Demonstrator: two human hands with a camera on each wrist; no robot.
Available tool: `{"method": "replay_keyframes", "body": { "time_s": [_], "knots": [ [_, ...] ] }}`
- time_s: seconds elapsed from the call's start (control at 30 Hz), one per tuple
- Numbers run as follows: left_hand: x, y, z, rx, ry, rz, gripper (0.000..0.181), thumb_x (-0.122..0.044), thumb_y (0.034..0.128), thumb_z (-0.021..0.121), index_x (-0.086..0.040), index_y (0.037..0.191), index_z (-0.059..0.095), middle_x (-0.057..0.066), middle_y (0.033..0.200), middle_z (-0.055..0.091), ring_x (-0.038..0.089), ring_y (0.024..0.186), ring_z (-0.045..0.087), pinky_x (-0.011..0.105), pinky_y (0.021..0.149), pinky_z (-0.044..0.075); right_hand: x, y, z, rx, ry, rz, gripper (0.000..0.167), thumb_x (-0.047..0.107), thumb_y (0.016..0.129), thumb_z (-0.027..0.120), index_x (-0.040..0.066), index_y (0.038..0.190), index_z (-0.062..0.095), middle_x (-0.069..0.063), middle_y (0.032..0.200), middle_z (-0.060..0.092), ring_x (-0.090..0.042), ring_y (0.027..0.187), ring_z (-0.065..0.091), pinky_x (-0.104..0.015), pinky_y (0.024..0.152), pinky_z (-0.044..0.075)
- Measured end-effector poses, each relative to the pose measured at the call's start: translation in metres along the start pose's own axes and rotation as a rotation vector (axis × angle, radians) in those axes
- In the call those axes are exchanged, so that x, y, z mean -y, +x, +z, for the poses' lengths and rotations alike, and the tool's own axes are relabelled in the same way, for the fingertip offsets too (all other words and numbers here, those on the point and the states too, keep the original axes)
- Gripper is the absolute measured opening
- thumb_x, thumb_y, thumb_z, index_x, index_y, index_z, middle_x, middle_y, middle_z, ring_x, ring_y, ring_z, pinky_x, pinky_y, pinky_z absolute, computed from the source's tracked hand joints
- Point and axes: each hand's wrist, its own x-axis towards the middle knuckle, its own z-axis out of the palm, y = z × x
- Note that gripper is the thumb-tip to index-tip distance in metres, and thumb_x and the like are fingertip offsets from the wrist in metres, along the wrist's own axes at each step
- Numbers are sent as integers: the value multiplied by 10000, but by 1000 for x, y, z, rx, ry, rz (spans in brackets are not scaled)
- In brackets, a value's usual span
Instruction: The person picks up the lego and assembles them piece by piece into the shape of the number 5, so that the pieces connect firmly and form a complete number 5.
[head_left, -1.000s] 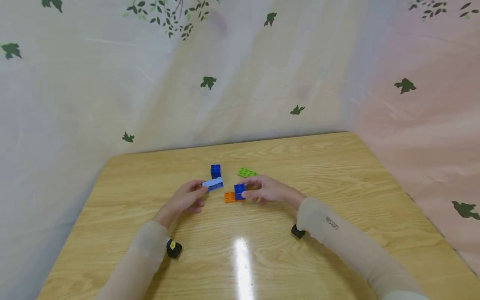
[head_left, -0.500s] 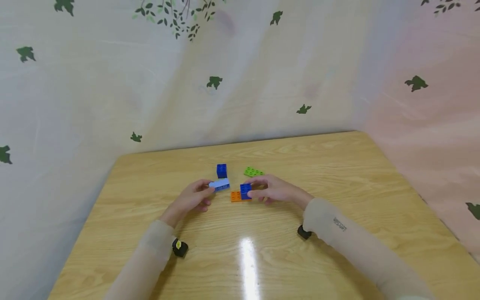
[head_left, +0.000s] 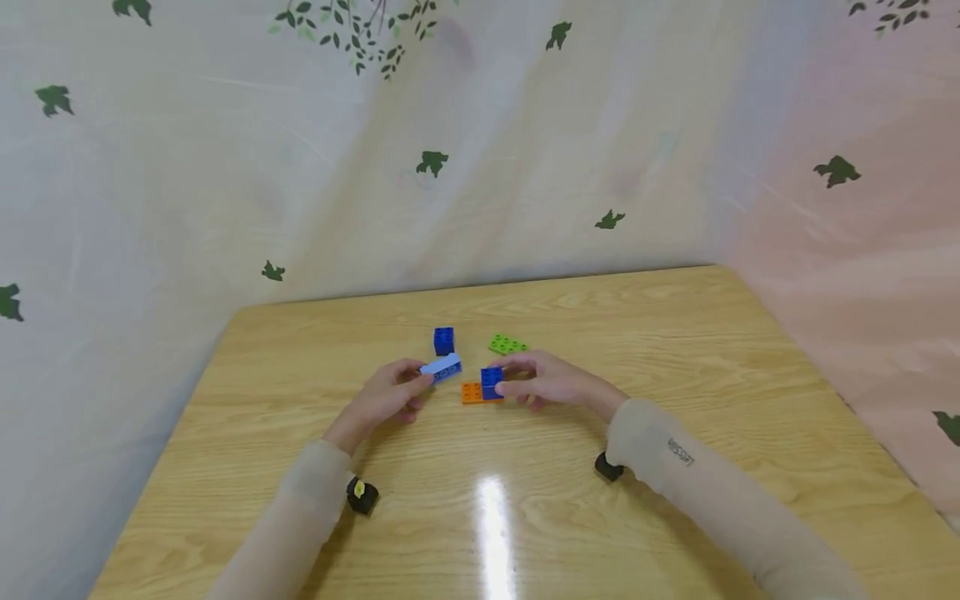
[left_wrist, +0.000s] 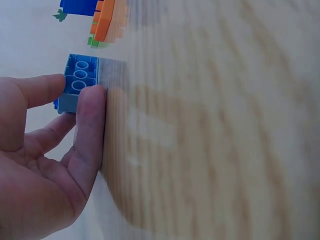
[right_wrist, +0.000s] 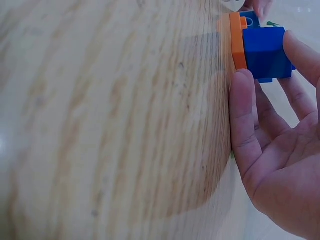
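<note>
Pinching light-blue brick (head_left: 442, 367) in left hand (head_left: 388, 396), tilted near orange plate (head_left: 471, 392); gripping dark-blue brick (head_left: 491, 380) on plate with right hand (head_left: 551, 381). Probably light, stiff, kinda slick, tough to break. Best held by 1 end.

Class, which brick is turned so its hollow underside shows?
The light blue brick in the left hand: its underside tubes show, whereas the orange brick, green brick and two dark blue bricks show studs on top.

One brick (head_left: 444, 366) is pale blue, one plate (head_left: 471, 393) orange.
</note>
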Motion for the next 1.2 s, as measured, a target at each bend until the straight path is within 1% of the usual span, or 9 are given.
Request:
{"method": "replay_keyframes", "body": {
  "time_s": [0.1, 0.17, 0.37, 0.5, 0.63, 0.73, 0.87, 1.07, 1.2],
  "knots": [
    [1, 0, 0, -2, -13, 0, 416, -261, 1027, 632, -44, 1372, 547, 155, 1179, 590, 207, 795, 614, 296, 631, 577, 1, 0, 1, 4, 6, -6, 552, 387, 980, 689, 198, 1474, 531, -113, 1357, 579, -274, 973, 639, -390, 776, 594],
    [1, 0, -1, 2, -7, 6, 421, -260, 1026, 633, -30, 1367, 546, 165, 1177, 596, 206, 784, 617, 299, 630, 581, 1, -1, 1, 7, 10, -11, 549, 383, 983, 686, 189, 1472, 532, -118, 1348, 583, -274, 966, 638, -393, 774, 594],
    [-4, 0, -2, 19, -10, 6, 463, -276, 1020, 643, -41, 1404, 534, 181, 1220, 574, 228, 778, 628, 323, 651, 598, 2, -3, 2, 13, 32, -14, 531, 361, 987, 686, 182, 1466, 540, -120, 1323, 594, -271, 923, 632, -397, 746, 600],
    [-8, 1, -2, 33, -26, -6, 496, -311, 1005, 666, -62, 1415, 538, 185, 1257, 571, 240, 807, 654, 334, 680, 604, 2, -4, 1, 11, 47, -10, 530, 362, 985, 689, 185, 1463, 544, -118, 1314, 598, -267, 906, 628, -393, 734, 601],
    [-10, 1, -1, 43, -49, 0, 535, -355, 993, 678, -77, 1424, 527, 203, 1272, 600, 266, 880, 697, 344, 716, 607, 1, -3, 1, 3, 41, -7, 533, 372, 979, 694, 192, 1460, 549, -115, 1312, 598, -269, 909, 630, -391, 737, 600],
    [-13, 1, 2, 47, -65, 20, 536, -363, 993, 676, -81, 1422, 522, 218, 1260, 622, 284, 910, 713, 355, 723, 609, 1, -3, 2, -1, 28, -11, 529, 373, 979, 694, 196, 1457, 552, -108, 1304, 601, -266, 906, 631, -388, 737, 600],
    [-21, 1, 8, 55, -79, 53, 494, -360, 979, 696, -112, 1385, 560, 203, 1225, 642, 290, 900, 719, 358, 709, 607, 2, -3, 1, -12, 19, -10, 537, 371, 980, 693, 184, 1462, 545, -106, 1296, 603, -265, 908, 635, -388, 745, 601],
    [-30, 1, 15, 82, -92, 121, 478, -387, 958, 719, -163, 1360, 590, 167, 1247, 616, 338, 953, 704, 385, 731, 603, 1, -4, 1, -21, 9, -12, 539, 378, 990, 676, 164, 1465, 537, -107, 1323, 593, -266, 924, 639, -382, 735, 597],
    [-29, -1, 18, 112, -124, 191, 423, -284, 976, 711, -138, 1355, 592, 175, 1285, 600, 399, 979, 691, 435, 736, 609, 1, -2, 3, -18, 3, -21, 564, 386, 991, 673, 156, 1482, 517, -102, 1322, 591, -260, 929, 635, -374, 735, 595]
  ]
}}
